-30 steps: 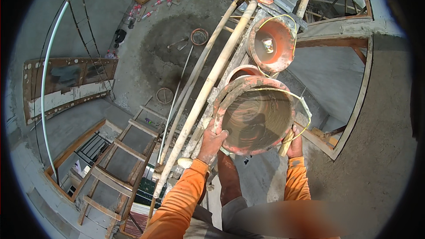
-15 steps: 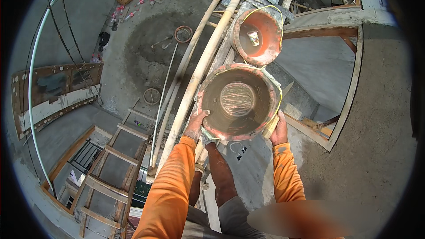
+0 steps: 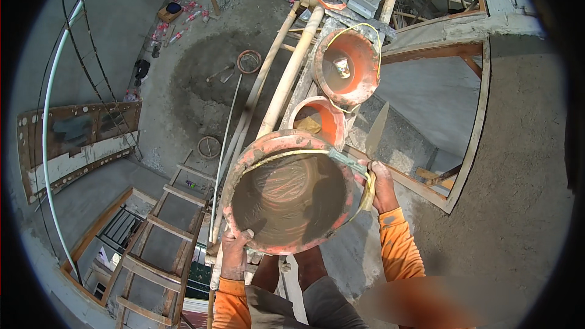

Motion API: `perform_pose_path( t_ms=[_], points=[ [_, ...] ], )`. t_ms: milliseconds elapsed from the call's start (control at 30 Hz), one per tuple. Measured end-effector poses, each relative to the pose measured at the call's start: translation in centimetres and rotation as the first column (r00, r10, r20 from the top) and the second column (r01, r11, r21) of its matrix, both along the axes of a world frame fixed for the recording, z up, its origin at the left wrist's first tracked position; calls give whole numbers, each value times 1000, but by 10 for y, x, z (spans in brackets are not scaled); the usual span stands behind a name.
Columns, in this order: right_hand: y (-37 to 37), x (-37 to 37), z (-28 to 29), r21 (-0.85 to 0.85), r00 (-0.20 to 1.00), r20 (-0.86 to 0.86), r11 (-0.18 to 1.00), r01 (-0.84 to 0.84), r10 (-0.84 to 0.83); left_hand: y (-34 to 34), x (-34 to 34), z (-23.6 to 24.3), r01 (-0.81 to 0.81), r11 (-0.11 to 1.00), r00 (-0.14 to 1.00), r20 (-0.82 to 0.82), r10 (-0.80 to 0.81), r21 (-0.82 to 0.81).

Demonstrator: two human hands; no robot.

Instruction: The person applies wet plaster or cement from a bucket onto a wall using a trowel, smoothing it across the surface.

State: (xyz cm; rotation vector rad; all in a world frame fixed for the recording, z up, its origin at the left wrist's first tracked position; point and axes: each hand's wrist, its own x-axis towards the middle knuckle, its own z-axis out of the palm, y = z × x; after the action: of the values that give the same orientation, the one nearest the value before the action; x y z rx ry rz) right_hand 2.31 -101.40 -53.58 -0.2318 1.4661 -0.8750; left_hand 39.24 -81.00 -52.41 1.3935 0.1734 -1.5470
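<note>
In front of me a wide red bucket (image 3: 226, 204), smeared with grey mortar, tips toward my body. Wet mortar (image 3: 298, 207) coats its bottom and walls. My left hand (image 3: 236, 253) is closed on its near-left rim, thumb over the edge. At the right rim, my right hand (image 3: 382, 189) is wrapped round a trowel (image 3: 378, 131) whose pointed blade sticks up; the bucket's yellow-green handle (image 3: 344, 159) ends beside these fingers. Just beyond, partly covered by the bucket, is a smaller orange bucket (image 3: 334, 123) with a tan lump (image 3: 309, 123) inside.
Farther along the planks, another orange bucket (image 3: 365, 82) holds greyish liquid and a small cup (image 3: 341, 68). Bamboo poles (image 3: 292, 64) run along my left, above a lower floor (image 3: 164, 128). A wooden ladder (image 3: 164, 225) leans there. A framed opening (image 3: 439, 94) lies to the right.
The large bucket has come toward me and to the left, tilting, with both hands on it. The smaller orange bucket behind it has come into view, and more of the trowel blade shows.
</note>
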Motion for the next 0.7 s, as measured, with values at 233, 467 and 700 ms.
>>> perform_pose_path(
  t_ms=[233,467,700],
  points=[
    [-134,14,-67,-107,956,-118,954,-281,268,136,90,11,-174,964,944,312,104,203],
    [-278,34,-117,-199,967,-168,954,-224,192,233,112,7,-432,844,801,565,198,316],
    [-401,62,-169,-297,980,-164,942,-156,110,261,129,43,-616,607,743,628,234,502]
  ],
)
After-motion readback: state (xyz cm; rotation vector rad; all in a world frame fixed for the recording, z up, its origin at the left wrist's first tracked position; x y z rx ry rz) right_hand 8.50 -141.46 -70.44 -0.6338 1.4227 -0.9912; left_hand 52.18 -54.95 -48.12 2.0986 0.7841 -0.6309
